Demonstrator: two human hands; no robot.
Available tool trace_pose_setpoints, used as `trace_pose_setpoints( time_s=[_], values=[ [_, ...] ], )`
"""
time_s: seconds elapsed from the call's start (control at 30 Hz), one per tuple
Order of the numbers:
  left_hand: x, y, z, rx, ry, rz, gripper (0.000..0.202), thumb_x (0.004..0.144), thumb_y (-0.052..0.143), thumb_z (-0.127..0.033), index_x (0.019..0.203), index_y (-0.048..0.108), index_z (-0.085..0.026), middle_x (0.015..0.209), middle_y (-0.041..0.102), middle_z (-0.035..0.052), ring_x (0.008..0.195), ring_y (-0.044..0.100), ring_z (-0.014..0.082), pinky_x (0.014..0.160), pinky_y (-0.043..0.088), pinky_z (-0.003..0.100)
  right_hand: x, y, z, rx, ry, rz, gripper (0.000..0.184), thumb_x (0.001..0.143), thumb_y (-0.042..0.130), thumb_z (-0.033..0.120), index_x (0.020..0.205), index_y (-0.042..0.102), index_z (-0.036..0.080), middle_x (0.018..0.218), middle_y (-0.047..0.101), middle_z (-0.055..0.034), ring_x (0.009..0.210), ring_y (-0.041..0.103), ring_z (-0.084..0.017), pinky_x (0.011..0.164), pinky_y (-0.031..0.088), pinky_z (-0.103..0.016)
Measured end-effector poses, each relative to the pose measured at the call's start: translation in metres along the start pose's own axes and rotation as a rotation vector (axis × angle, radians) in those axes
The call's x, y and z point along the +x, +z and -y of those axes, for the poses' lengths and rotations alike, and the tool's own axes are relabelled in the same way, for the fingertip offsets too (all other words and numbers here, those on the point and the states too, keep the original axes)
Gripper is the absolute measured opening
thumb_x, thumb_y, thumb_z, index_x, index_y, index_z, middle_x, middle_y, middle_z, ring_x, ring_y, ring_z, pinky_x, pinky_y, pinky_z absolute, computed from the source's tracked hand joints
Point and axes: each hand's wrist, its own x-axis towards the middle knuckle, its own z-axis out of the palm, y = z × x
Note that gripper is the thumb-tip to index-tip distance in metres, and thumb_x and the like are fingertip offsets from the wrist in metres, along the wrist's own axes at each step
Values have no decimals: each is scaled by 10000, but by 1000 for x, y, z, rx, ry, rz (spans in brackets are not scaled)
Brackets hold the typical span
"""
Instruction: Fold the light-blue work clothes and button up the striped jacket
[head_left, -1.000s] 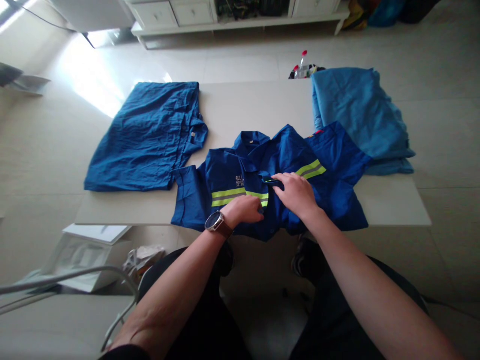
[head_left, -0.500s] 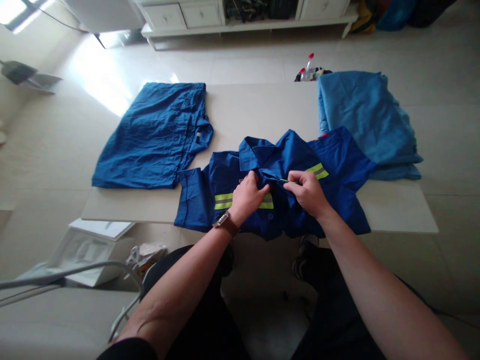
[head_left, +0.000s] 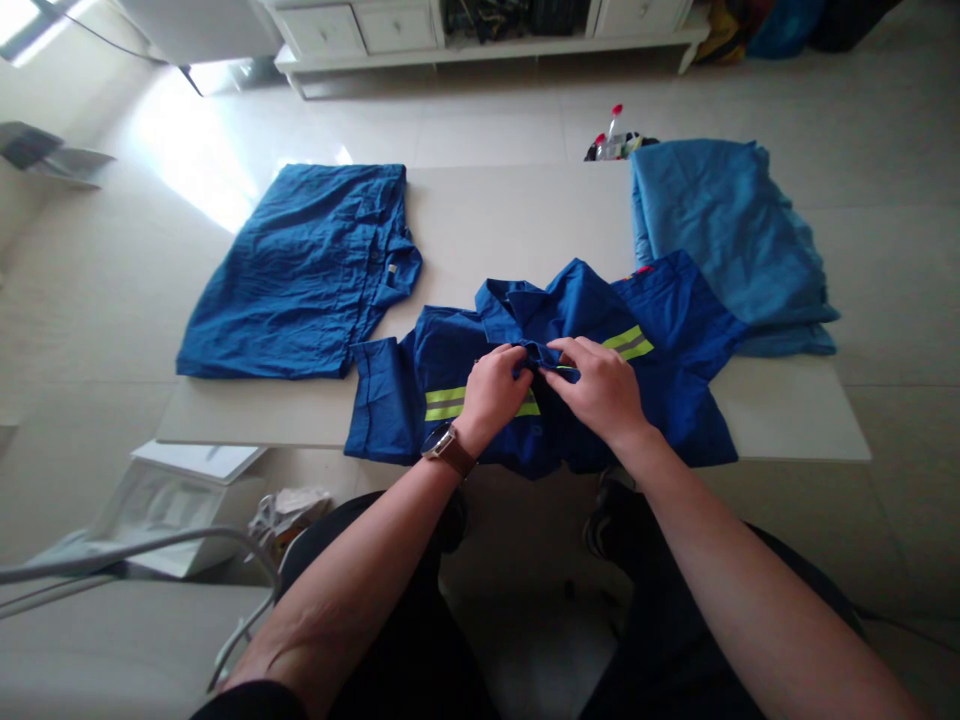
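Note:
A dark blue work jacket (head_left: pixel 667 330) with yellow-and-grey reflective strips lies face up at the near edge of the table, its collar pointing away from me. My left hand (head_left: pixel 496 390) pinches the front opening just below the collar. Close beside it on the right, my right hand (head_left: pixel 598 385) grips the other front edge between thumb and fingers. The cloth between both hands is bunched and lifted a little. Whether a button sits under my fingertips is hidden.
On the table (head_left: pixel 480 220), a folded blue garment (head_left: pixel 300 270) lies left and a lighter blue folded cloth (head_left: pixel 727 240) right, touching the jacket's sleeve. Red-capped bottles (head_left: pixel 615 130) stand beyond the far edge. A white box (head_left: pixel 187 500) is at lower left, a white cabinet (head_left: pixel 397 28) at the back.
My right hand has moved left, closer to my left hand, bringing the two front edges of the jacket together. The folded garments have stayed in place; the view has shifted slightly.

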Motion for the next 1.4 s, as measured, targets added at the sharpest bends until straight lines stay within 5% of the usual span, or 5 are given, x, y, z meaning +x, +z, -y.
trace_pose_setpoints(
  time_s=[0.33, 0.67, 0.97, 1.17, 1.4],
  values=[
    [-3, 1, 0, -5, 107, -37, 203, 923, 529, -177, 858, 713, -233, 934, 648, 25, 814, 609, 175, 730, 419, 298, 4, 4, -8, 68, 158, 20, 269, 958, 576, 308, 1069, 817, 263, 1041, 821, -62, 959, 743, -273, 844, 528, -358],
    [-6, -1, -3, 37, 259, 106, 236, 953, 459, -181, 852, 668, -226, 963, 606, 44, 777, 593, 174, 725, 425, 302, 2, 11, -8, 106, 242, 39, 249, 933, 603, 324, 1025, 827, 264, 989, 824, -85, 956, 757, -297, 851, 551, -378],
    [-8, -8, -9, 167, 225, 161, 252, 979, 452, -199, 993, 695, -264, 1092, 641, 40, 810, 653, 184, 696, 440, 313, 9, 18, -20, 292, 128, 10, 152, 845, 629, 263, 871, 775, 230, 911, 786, -68, 882, 724, -262, 811, 541, -365],
    [-6, -7, -5, 158, 128, 115, 213, 978, 494, -226, 997, 702, -266, 1089, 671, 35, 919, 681, 210, 757, 468, 315, 12, 12, -18, 430, -63, 52, 239, 778, 670, 179, 1002, 725, 240, 1016, 753, -36, 948, 690, -234, 865, 531, -355],
    [-4, -8, -5, 146, 68, 97, 225, 998, 488, -252, 999, 712, -268, 1116, 692, 34, 959, 683, 211, 804, 480, 306, 11, 4, -17, 388, -72, 30, 55, 882, 661, 239, 855, 709, 235, 896, 732, -42, 876, 687, -231, 814, 512, -355]
  ],
)
